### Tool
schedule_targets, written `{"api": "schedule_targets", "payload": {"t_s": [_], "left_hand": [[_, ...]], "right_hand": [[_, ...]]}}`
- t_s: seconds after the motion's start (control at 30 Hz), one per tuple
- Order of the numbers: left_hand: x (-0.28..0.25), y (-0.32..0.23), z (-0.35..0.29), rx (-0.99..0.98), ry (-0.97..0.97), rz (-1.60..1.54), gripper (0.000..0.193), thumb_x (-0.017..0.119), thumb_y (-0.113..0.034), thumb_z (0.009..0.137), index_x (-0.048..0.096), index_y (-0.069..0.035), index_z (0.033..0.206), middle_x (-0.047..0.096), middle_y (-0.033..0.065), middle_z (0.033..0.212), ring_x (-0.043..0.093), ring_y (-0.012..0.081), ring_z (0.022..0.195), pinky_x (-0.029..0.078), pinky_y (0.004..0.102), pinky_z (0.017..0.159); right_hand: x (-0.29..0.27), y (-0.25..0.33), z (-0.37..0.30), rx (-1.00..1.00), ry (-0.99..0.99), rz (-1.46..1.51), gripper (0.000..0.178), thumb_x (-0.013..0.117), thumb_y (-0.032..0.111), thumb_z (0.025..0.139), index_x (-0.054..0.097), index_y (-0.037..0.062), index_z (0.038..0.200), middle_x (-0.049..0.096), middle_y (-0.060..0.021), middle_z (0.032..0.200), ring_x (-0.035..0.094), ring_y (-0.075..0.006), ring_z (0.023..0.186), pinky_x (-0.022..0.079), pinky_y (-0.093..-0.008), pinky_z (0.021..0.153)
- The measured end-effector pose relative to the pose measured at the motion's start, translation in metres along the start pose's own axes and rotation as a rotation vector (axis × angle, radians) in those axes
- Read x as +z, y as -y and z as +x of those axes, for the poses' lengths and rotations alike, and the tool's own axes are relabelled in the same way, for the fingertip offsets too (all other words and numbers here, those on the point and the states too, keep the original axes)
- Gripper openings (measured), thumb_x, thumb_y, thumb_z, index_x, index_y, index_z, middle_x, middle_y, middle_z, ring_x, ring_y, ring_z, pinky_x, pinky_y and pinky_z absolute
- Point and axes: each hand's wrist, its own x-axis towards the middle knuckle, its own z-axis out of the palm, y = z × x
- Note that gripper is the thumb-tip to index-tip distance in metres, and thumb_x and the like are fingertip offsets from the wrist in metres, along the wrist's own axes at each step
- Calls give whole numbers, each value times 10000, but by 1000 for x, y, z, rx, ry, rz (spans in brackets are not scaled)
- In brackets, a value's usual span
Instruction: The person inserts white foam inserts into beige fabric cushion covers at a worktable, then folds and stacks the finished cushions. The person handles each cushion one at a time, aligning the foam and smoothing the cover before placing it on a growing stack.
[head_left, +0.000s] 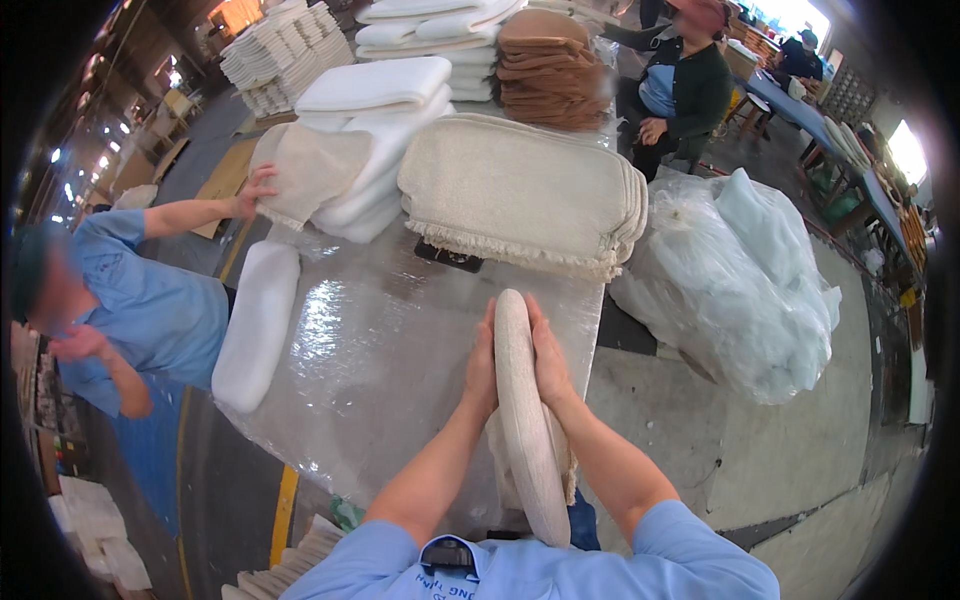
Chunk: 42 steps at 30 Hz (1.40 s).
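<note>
Between my two palms stands a beige fabric-covered cushion [522, 430], on edge and running from the table toward my body. My left hand [483, 362] lies along its left side and my right hand [549, 360] along its right, fingers straight and pointing away from me. Loose fabric with a frayed edge hangs at its near end. Just beyond my fingertips lies a stack of beige fabric covers [520, 185] with fringed edges. A dark flat object [447, 257] pokes out from under that stack.
A plastic-covered table [370, 370] carries a white pad [258, 325], piled white pads [380, 85] and a brown fabric stack [550, 75]. At left, a co-worker's hand [257, 190] touches a beige cover [315, 165]. A plastic-wrapped bundle [750, 280] stands right; another person [680, 90] sits beyond.
</note>
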Motion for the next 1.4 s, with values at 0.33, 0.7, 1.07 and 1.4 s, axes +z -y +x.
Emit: {"api": "schedule_targets", "payload": {"t_s": [0.33, 0.7, 1.07, 1.4], "left_hand": [[-41, 88, 20, -204, -61, -94, 696, 271, -561, 1152, 434, -50, 1596, 558, 127, 1503, 514, 227, 1391, 382, 352, 1191], [-3, -6, 8, -203, 6, 7, 800, 309, -643, 1120, 385, -40, 1641, 511, 144, 1578, 497, 211, 1418, 379, 330, 1186], [109, -206, -155, 675, 826, 596, 1106, 779, -506, 942, 175, 69, 1669, 181, 240, 1756, 157, 336, 1640, 180, 430, 1300], [53, -196, -223, 619, 760, 720, 1046, 780, -105, 828, 183, 31, 1676, 188, 271, 1746, 214, 373, 1627, 227, 436, 1289]], "right_hand": [[-17, -75, 17, -43, -109, -202, 690, 334, 490, 1153, 346, 9, 1648, 368, -164, 1698, 306, -282, 1581, 192, -373, 1299], [7, -3, 9, -229, -76, 27, 694, 381, 475, 1151, 321, 4, 1656, 380, -147, 1694, 337, -275, 1567, 227, -373, 1289], [10, 154, -107, -1058, -285, -107, 983, 505, 679, 1031, 115, 82, 1707, 132, -153, 1769, 271, -294, 1584, 271, -467, 1276], [8, 180, -163, -919, -379, -367, 1009, 583, 650, 1020, 171, -27, 1644, 271, -203, 1638, 333, -285, 1482, 267, -423, 1222]]}}
